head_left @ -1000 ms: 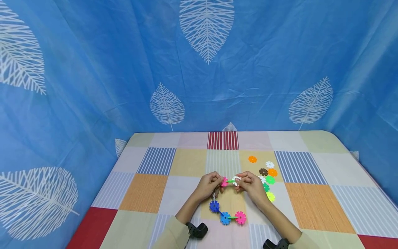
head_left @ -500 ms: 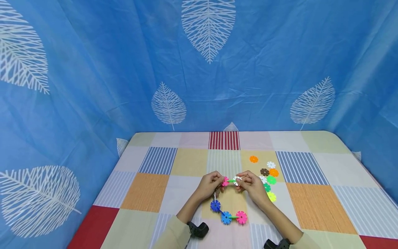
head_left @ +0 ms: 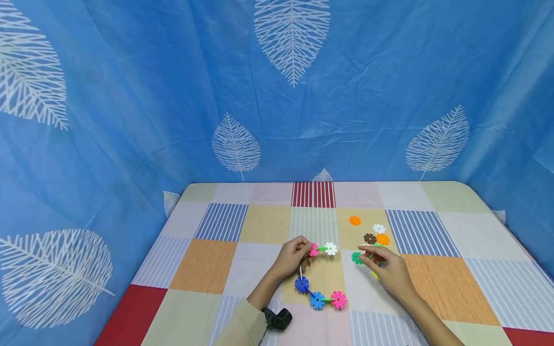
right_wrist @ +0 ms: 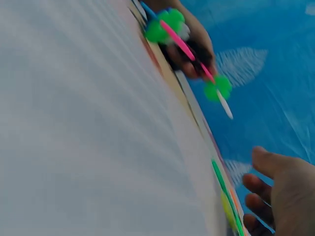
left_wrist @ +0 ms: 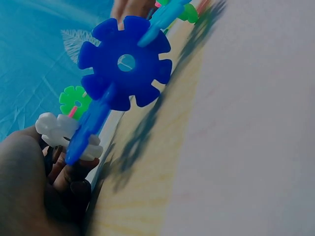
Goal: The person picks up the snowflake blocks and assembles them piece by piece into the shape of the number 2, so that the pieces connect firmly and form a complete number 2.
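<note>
Since the earlier frame, the right hand [head_left: 387, 271] has left the white disc [head_left: 331, 249] and a dark green disc [head_left: 357, 258] has shifted leftward. Closest, a pink disc [head_left: 339, 300] ends the joined chain [head_left: 317, 300], an unclosed C the left hand [head_left: 289, 257] pinches partway. Right grip: parted beside the dark green disc, apparently holding nothing. Farther off, loose discs [head_left: 383, 239] on the bench [head_left: 255, 269] remain unjoined.

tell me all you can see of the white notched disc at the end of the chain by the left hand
The white, round, notched disc looks like thin plastic, with a small central hole. Last on the chain of coloured discs, it faces the head camera and shows edge-on in the right wrist view. It slots into a green notched plastic disc, which links it to a pink notched plastic disc at the left hand. Neither hand touches it.
</note>
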`<state>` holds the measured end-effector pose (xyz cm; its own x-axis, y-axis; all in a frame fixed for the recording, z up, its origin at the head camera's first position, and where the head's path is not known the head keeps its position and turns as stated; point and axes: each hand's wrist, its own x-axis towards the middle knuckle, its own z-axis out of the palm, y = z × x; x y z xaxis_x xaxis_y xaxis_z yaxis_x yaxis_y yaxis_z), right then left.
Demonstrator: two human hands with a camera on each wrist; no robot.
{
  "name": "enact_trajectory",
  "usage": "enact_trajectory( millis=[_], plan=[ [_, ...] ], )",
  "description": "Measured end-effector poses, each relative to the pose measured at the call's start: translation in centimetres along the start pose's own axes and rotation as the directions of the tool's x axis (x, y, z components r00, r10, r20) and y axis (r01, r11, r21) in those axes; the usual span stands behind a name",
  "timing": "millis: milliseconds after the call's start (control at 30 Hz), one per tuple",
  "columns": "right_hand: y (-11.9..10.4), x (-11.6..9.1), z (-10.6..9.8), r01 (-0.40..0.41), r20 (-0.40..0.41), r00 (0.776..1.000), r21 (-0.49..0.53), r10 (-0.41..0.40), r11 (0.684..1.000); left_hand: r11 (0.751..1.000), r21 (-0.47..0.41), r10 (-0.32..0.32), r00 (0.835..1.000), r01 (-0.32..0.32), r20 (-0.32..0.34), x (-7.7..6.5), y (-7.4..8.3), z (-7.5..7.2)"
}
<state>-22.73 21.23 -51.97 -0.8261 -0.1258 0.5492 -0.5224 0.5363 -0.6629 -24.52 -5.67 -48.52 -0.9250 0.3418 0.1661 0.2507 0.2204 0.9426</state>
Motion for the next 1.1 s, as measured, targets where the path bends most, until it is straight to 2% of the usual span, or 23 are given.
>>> enact_trajectory(
  millis=[100,167,333,467,700,867,1100],
  plan=[
    [0.9,-1.0,-2.1,0.028,0.054,0.998,-0.083,-0.024,0.996,1.0,0.006,0.0,1.0,0.0,-0.004,0.0,0.0,0.0],
    [1.1,-1.4,-3.2,0.009,0.113,0.994,-0.116,0.004,0.993,1.0,0.012,0.001,1.0,-0.001,-0.008,0.0,0.1,0.0],
    [1.4,-1.8,-4.5,-0.008,0.219,0.975,-0.151,0.041,0.989,1.0,0.028,0.001,1.0,-0.001,-0.015,0.0,0.2,0.0],
    [1.6,-1.7,-4.4,0.003,0.236,0.971,-0.159,0.035,0.987,1.0,0.011,-0.009,1.0,0.009,-0.004,0.1,0.0,0.2],
    [0.9,-1.2,-4.0,-0.073,0.262,0.958,-0.161,0.114,0.984,1.0,-0.019,-0.007,1.0,0.007,0.005,0.0,-0.3,0.1],
    [0.8,-0.8,-3.5,-0.078,0.261,0.957,-0.195,0.128,0.978,0.999,-0.037,-0.008,1.0,0.009,0.016,0.0,-0.4,0.1],
    [0.8,-0.7,-3.3,-0.096,0.218,0.965,-0.227,0.147,0.969,1.0,0.01,0.013,1.0,-0.013,0.005,0.0,-0.3,0.0]
  ],
)
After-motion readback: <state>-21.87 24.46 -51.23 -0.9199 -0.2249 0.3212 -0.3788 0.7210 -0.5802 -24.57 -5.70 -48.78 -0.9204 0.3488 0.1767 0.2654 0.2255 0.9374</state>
